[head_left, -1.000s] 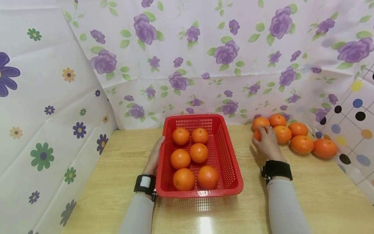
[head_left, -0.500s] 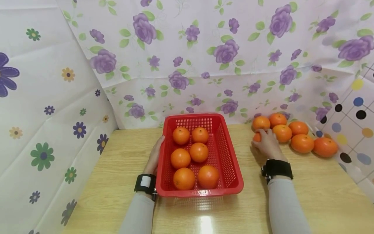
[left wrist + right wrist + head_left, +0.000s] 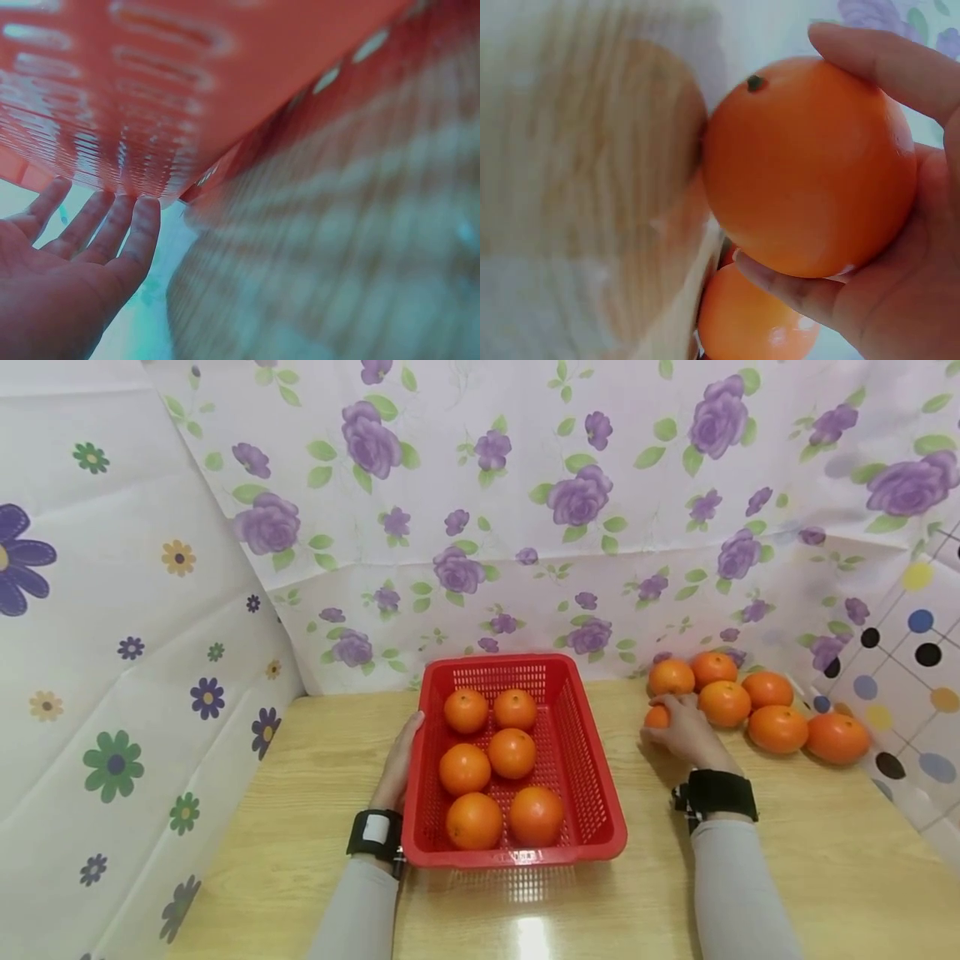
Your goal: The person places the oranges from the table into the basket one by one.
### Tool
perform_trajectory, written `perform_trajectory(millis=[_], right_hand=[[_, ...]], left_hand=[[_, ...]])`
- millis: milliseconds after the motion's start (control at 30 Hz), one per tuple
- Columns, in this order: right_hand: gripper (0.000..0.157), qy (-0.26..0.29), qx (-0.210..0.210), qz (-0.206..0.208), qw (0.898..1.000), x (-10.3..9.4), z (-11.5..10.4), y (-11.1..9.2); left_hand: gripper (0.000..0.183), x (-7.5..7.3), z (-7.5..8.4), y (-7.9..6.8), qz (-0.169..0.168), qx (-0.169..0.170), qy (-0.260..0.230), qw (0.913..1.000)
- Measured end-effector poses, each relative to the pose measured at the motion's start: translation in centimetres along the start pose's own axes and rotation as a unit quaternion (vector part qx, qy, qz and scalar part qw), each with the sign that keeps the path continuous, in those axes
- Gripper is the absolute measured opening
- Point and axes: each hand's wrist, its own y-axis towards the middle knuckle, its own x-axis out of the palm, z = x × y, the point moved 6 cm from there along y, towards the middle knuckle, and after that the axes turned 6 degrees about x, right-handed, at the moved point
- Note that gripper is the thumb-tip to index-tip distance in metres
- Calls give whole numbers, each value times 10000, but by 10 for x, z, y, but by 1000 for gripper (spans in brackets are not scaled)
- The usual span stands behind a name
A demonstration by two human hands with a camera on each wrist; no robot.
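My right hand [image 3: 688, 731] grips an orange [image 3: 657, 717] at the near left end of a group of oranges, to the right of the basket. In the right wrist view this orange [image 3: 810, 172], its small green stem end showing, sits between thumb and fingers, low by the wooden table. My left hand [image 3: 396, 768] lies along the left side of a red plastic basket [image 3: 517, 858]. Seen from the left wrist, its fingers [image 3: 139, 240] are nearly straight, tips at the slotted basket wall [image 3: 262, 60]. Several oranges [image 3: 512, 753] lie inside the basket.
Several more oranges [image 3: 777, 729] are grouped at the back right of the wooden table [image 3: 322, 752]. Behind the table hangs a floral sheet [image 3: 525, 527]. A dotted sheet [image 3: 918, 693] borders the right side, and another flowered sheet [image 3: 112, 652] the left.
The right hand has shifted slightly toward the near side, with the orange in its grip moving a little away from the one behind it. The left hand and the basket stay in place.
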Motion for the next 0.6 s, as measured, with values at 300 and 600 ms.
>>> perform_trajectory(millis=[300, 600], right_hand=[[53, 1226, 75, -343, 9918, -19, -17, -11], [58, 1532, -224, 64, 9879, -49, -45, -18]], left_hand=[[63, 0, -1, 1, 32, 62, -29, 10000], [65, -5, -4, 3, 139, 33, 14, 9999]])
